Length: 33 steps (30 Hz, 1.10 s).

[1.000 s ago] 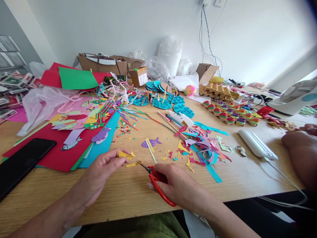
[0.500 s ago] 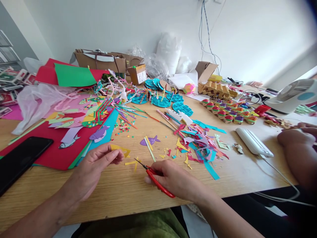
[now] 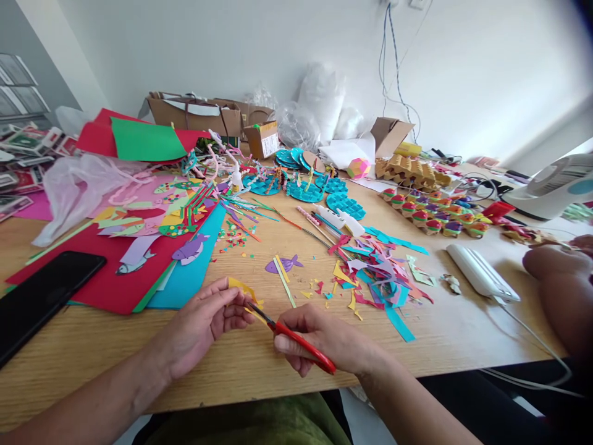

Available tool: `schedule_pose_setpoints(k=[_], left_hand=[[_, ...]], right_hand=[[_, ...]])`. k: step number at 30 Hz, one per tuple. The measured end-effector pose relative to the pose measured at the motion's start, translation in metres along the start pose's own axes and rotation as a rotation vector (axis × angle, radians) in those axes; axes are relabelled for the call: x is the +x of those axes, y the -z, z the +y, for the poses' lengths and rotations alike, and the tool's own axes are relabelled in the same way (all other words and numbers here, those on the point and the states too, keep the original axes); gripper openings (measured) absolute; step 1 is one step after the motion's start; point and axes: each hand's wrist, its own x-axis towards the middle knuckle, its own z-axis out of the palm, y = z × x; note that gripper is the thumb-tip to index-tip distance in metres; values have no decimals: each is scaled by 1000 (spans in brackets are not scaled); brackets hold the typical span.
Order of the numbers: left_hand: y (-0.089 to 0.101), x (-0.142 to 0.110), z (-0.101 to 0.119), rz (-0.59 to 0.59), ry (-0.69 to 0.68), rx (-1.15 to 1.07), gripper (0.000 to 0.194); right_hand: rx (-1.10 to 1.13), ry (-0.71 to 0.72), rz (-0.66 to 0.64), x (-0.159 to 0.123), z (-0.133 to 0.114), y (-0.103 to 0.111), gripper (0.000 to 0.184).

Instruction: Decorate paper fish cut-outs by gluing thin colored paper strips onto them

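Between the fingers and thumb of my left hand is a small piece of yellow paper. My right hand grips red-handled scissors, their dark blades pointing left and up against the yellow paper near my left fingertips. Part of the blades and of the paper is hidden by those fingers. Just beyond my hands lies a purple paper fish with thin yellow and pale green strips across it.
Left are a black phone and red card sheets bearing paper fish. Colourful paper scraps and a white power bank with a cable lie right. Painted egg cartons stand farther back. Another person's arm rests at the right edge.
The scissors have come to the yellow paper, where before their tips were apart from it. My left hand has shifted slightly right and turned. The whole view has moved a little.
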Motion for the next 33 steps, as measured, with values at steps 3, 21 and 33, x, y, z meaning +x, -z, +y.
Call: schedule_pose_setpoints(k=[3,21,33], left_hand=[[2,0,0,31,3,36,5],[13,-10,41,101,-400,946,19],[-28,57,88,-106,-317,962,21]], right_hand=[[19,32,2,-3,3,3,44],[-917,-66,501,-31,-7,6,22],[-1141,-533,716,-56,21,53,19]])
